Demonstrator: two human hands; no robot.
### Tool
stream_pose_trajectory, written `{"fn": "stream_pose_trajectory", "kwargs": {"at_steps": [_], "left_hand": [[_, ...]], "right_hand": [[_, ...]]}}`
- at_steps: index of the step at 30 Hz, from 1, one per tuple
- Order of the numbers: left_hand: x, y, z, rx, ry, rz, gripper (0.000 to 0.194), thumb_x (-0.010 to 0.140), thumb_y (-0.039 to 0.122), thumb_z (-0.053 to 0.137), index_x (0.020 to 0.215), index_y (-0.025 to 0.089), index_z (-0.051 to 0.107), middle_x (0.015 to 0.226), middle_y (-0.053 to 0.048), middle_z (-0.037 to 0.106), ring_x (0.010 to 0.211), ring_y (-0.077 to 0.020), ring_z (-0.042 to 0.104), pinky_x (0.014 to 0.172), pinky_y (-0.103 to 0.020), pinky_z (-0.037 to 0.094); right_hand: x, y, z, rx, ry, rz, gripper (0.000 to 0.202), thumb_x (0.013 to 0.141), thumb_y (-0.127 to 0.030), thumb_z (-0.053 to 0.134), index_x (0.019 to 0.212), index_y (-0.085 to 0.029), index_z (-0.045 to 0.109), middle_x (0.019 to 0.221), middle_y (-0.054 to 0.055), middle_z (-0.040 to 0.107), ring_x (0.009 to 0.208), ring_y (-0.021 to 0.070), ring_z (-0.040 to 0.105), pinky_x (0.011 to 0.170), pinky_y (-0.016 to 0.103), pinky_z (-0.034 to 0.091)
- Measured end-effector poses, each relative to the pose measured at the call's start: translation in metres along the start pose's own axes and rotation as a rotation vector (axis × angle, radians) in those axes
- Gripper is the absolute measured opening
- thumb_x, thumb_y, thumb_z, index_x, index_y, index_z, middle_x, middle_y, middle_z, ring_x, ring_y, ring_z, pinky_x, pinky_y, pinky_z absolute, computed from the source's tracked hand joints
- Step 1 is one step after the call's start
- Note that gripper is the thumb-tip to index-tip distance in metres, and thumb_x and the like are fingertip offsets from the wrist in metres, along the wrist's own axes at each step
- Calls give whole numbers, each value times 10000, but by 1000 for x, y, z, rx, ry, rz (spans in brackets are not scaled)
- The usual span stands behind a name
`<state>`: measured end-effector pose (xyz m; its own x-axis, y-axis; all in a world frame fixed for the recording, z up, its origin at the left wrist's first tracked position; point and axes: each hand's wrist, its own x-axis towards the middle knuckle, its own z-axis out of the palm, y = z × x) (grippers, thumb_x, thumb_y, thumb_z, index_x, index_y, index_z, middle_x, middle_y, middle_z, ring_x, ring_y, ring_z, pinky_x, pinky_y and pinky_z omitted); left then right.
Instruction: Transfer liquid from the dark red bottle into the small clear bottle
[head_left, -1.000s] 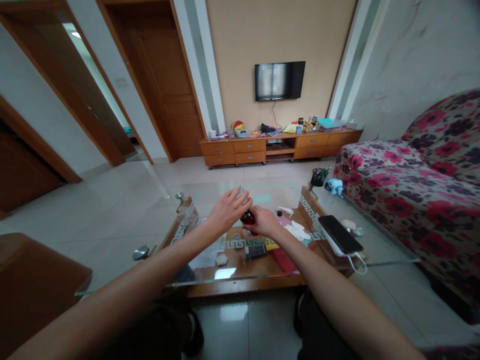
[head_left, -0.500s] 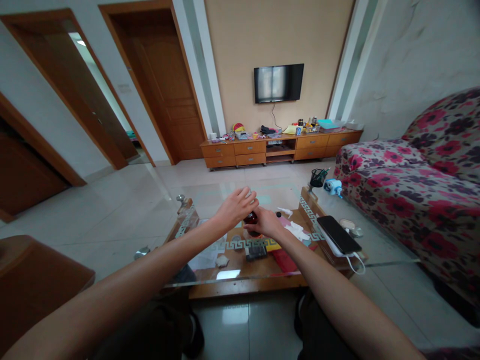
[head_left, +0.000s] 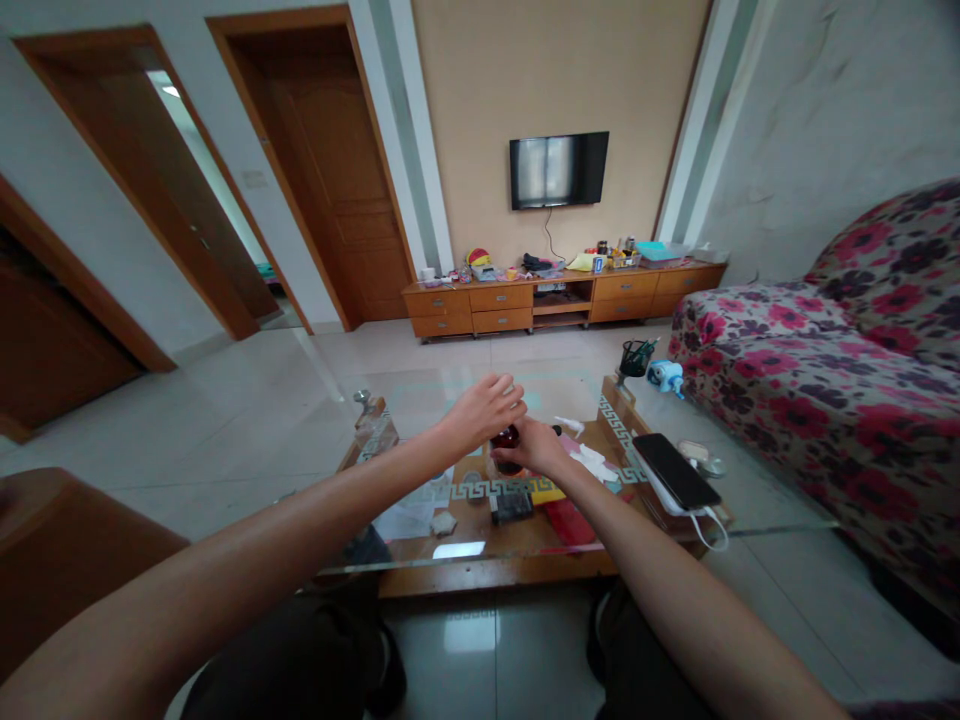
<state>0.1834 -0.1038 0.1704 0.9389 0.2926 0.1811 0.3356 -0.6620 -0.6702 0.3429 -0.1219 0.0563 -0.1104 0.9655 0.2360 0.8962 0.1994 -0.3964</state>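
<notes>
Over the glass coffee table [head_left: 420, 400], both of my hands meet at a small dark reddish-brown bottle [head_left: 507, 438]. My right hand [head_left: 537, 446] is wrapped round the bottle's body from the right side. Fingers bent, my left hand [head_left: 489, 408] closes over the bottle's top from above and hides it. Whether a cap sits under those fingers cannot be made out. Just right of my right hand lies a small black round piece [head_left: 556, 430], close to a white item [head_left: 571, 426] and crumpled white tissue [head_left: 594, 462].
A black phone [head_left: 676, 470] lies on a white device with a cable at the table's right. Beyond it are a pen holder [head_left: 636, 358] and a blue-white toy [head_left: 664, 376]. A flowered sofa [head_left: 810, 370] stands at right; a low cabinet [head_left: 501, 308] lines the far wall.
Both hands and the bottle have shifted slightly to the right in the view. My left hand has turned a little over the bottle's top; the right hand keeps its grip.
</notes>
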Motion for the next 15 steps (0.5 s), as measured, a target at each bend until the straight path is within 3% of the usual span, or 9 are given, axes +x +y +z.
{"fn": "stream_pose_trajectory", "kwargs": {"at_steps": [7, 15], "left_hand": [[9, -2, 1, -3, 44, 70, 150, 1027, 209, 591, 1125, 215, 704, 1237, -92, 682, 1167, -295, 537, 855, -411, 345], [12, -7, -3, -66, 15, 73, 157, 1012, 202, 622, 1136, 241, 710, 1241, -90, 687, 1211, -292, 532, 879, -392, 345]], "right_hand": [[1, 4, 2, -27, 0, 23, 591, 835, -600, 811, 1231, -183, 675, 1154, 134, 763, 1037, 318, 739, 847, 359, 536], [4, 11, 9, -30, 12, 4, 621, 827, -603, 813, 1248, -174, 655, 1146, 126, 761, 1018, 311, 741, 847, 366, 537]]}}
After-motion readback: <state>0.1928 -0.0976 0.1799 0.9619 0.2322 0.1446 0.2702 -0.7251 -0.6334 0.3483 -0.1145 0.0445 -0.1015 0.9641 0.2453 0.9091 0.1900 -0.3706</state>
